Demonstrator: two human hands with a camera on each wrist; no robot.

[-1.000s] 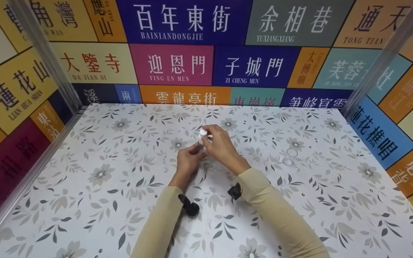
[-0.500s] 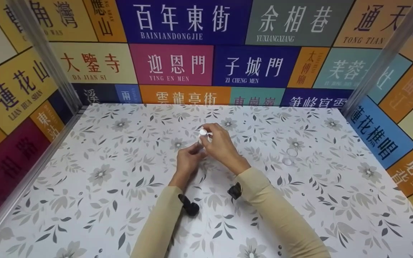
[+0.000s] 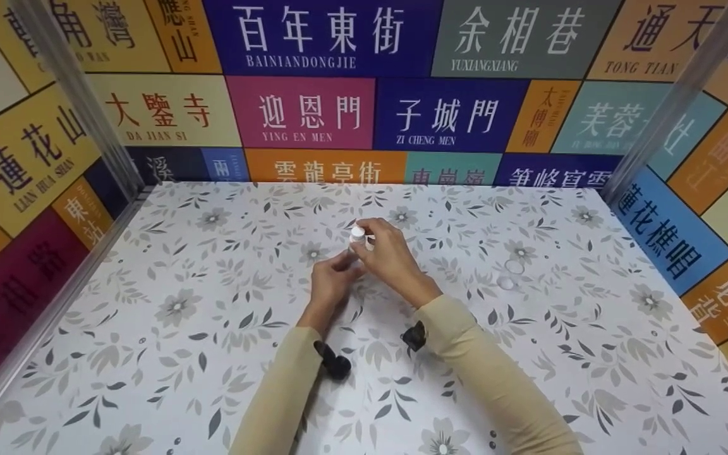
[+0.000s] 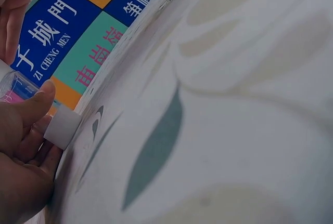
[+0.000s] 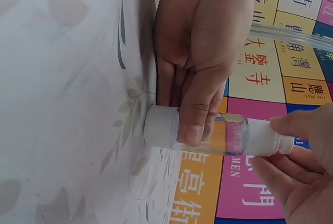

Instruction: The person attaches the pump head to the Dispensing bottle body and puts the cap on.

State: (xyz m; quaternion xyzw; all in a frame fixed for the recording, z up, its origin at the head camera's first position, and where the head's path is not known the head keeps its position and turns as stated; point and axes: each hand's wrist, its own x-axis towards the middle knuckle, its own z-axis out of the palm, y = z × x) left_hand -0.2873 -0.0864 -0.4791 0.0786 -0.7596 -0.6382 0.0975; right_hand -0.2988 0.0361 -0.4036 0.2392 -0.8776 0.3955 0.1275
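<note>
Head view: my clear cosmetic bottle (image 3: 357,239) stands at about 12 o'clock of my forearms, white top (image 3: 357,232) upward. My left hand (image 3: 331,281) comes to it from 7 o'clock, my right hand (image 3: 393,253) from 4 o'clock. The step, as I judge it, is working the top while the body is braced. I'd do well to hold the left still and let the right alone turn or press, straight along the bottle's axis, so nothing tips. Only from here do I see a transparent cap-like piece (image 3: 507,283) on the floral tablecloth (image 3: 465,385), well apart from the bottle between 3 and 4 o'clock.

Left wrist view: the white base (image 4: 62,127) shows between 8 and 9 o'clock, down at the cloth, which the head view hides. Using that support should spare my left fingers from squeezing hard. My right hand is cut off at 10 o'clock.

Right wrist view: this one settles the grip. My left thumb and fingers, from 1 o'clock, pinch the clear body just above the base; my right thumb and fingers, at 4 o'clock, pinch the white top. I can't tell whether it is turning.
</note>
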